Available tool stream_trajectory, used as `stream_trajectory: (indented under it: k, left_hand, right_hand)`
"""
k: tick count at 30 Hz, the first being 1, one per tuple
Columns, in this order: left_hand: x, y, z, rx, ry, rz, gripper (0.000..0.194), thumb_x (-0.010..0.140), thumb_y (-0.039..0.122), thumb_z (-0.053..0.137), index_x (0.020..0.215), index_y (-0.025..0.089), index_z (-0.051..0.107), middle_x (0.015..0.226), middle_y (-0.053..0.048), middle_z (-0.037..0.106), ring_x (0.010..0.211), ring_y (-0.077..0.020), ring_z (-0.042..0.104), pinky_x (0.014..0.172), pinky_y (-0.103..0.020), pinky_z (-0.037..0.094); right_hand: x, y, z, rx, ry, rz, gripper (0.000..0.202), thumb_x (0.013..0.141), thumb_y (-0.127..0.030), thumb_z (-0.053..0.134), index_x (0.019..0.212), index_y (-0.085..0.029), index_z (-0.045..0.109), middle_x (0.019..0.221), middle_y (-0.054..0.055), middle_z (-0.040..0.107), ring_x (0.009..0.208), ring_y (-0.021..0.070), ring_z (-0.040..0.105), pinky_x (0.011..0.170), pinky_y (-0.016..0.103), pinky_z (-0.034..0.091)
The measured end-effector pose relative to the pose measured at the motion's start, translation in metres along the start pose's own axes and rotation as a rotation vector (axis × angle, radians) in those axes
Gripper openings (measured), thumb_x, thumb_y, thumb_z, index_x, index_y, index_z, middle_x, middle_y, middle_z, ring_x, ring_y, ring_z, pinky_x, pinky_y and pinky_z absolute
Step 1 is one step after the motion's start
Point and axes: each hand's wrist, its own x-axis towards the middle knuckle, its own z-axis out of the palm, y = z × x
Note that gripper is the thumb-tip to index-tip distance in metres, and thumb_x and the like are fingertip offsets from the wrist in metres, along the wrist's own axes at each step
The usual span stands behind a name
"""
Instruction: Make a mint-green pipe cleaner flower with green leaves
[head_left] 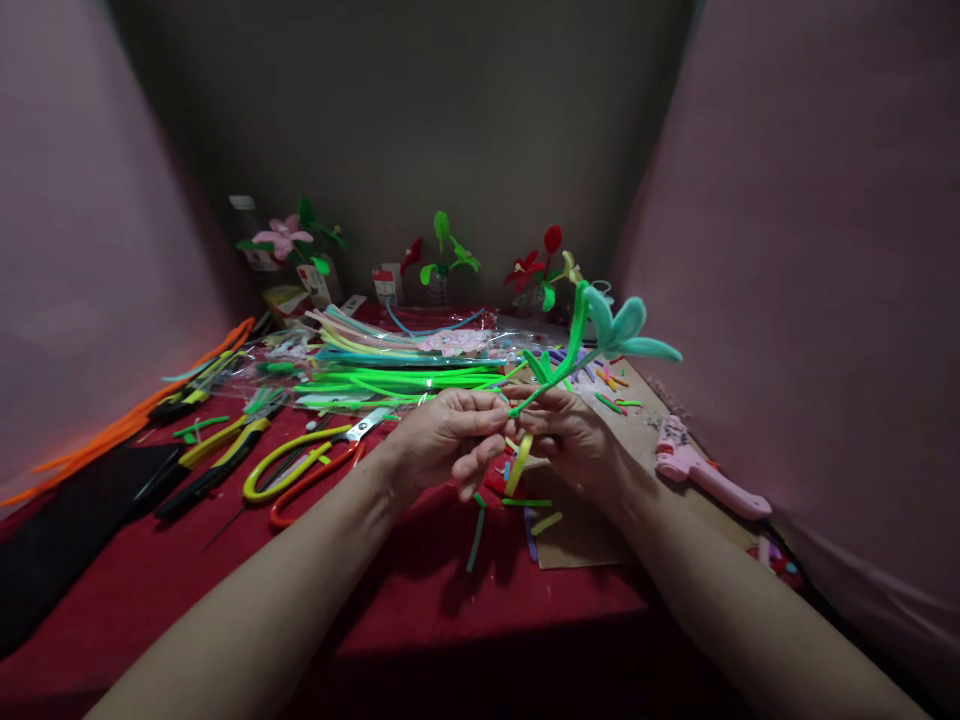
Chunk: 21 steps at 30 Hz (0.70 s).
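Observation:
A flower of fuzzy stems [630, 330], with pale teal petals and bright green leaves, tilts up to the right over the table's middle. My right hand [574, 435] has its fingers closed round the green stem near its lower part. At the stem's lower end is my left hand [457, 440], its thumb and forefinger pinched together and its other fingers curled loosely. A yellow fuzzy strip [519, 466] hangs below my right hand. Whether a finger holds the strip is unclear.
Scissors [300, 465] and pliers [217, 460] lie left on the red cloth [390, 610]. Green stems [405, 380] and plastic packs are behind my hands. A pink glue gun [709, 470] lies right, by a cardboard sheet [585, 530] with scraps. Finished flowers [281, 238] stand at the back.

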Motion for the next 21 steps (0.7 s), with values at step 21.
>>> stream_trajectory:
  k: [21]
  left_hand:
    - [0.006, -0.005, 0.011, 0.412, 0.329, 0.194, 0.019, 0.079, 0.031, 0.056, 0.070, 0.015, 0.052, 0.053, 0.003, 0.055, 0.041, -0.0071, 0.049, 0.043, -0.018, 0.038]
  right_hand:
    - [-0.002, 0.000, 0.008, -0.067, 0.099, -0.103, 0.018, 0.065, -0.023, 0.072, 0.082, -0.018, 0.070, 0.062, -0.002, 0.056, 0.048, 0.0049, 0.045, 0.043, 0.019, 0.025]
